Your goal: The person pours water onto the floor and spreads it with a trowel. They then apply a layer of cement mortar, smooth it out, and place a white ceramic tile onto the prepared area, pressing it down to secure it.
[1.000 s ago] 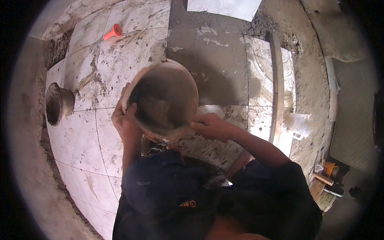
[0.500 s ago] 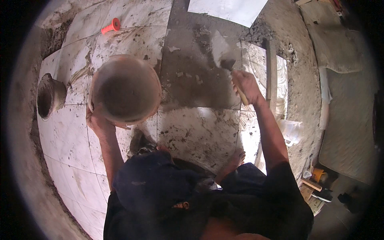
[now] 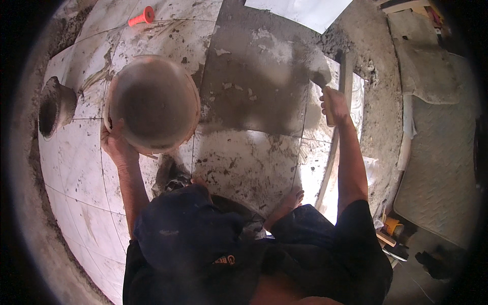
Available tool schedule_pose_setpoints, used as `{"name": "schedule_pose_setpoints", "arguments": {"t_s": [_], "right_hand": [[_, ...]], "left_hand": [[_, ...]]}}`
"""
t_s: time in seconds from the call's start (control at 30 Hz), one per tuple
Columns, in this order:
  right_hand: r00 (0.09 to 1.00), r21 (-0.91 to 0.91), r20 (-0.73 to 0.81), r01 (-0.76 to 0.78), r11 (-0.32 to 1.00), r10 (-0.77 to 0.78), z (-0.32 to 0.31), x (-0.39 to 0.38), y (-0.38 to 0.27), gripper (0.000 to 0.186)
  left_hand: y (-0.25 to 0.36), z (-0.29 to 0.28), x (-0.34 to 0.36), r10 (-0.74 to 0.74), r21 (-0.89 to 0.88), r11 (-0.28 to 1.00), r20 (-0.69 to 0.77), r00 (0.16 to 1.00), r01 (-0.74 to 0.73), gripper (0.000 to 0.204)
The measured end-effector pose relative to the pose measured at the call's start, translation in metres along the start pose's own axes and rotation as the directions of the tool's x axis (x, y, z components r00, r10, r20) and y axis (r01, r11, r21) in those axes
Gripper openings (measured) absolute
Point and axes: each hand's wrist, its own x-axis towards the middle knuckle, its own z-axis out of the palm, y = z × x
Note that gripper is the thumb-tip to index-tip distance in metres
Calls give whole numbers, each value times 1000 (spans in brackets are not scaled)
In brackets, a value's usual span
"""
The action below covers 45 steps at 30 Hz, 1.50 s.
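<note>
My left hand [image 3: 118, 142] is closed on the near-left rim of a round, mud-stained bucket [image 3: 152, 101], seen from above with a dark, dull interior. My right hand [image 3: 335, 107] is wrapped round the wooden handle of a trowel [image 3: 319, 75], whose grey blade is blurred over the right part of a square of wet grey mortar [image 3: 244, 101]. Dirty white floor tiles [image 3: 239, 162] lie around that square, and my bare foot [image 3: 290, 202] rests on them below.
A dirty pot-like container [image 3: 58, 101] lies at the left, an orange-red tube [image 3: 141, 17] farther back. A white tile [image 3: 300, 10] borders the mortar at the back. A long batten [image 3: 345, 68], a translucent jug [image 3: 370, 170], grey mats [image 3: 434, 147] and assorted tools [image 3: 391, 234] are at the right.
My right hand has left the bucket's rim and now holds the trowel out to the right over the mortar. The bucket, in my left hand, has moved leftward.
</note>
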Motion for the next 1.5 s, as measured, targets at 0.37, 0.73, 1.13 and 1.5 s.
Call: {"name": "schedule_pose_setpoints", "arguments": {"t_s": [0.37,0.73,1.13,1.5], "right_hand": [[992,-19,122,-10,1000,12,-4,-15,11,34],[981,-121,195,3,993,20,9,-43,3,37],[977,-145,180,-92,985,117,-23,-101,40,35],[931,-153,217,-264,952,293,-63,-136,73,31]], "left_hand": [[-5,-4,2,18,-6,1000,52,998,-17,44],[2,10,-9,23,-33,999,7,1000,-22,39],[2,10,-7,22,117,993,-24,999,-19,40],[7,17,-7,21,98,995,-12,1000,-20,40]]}}
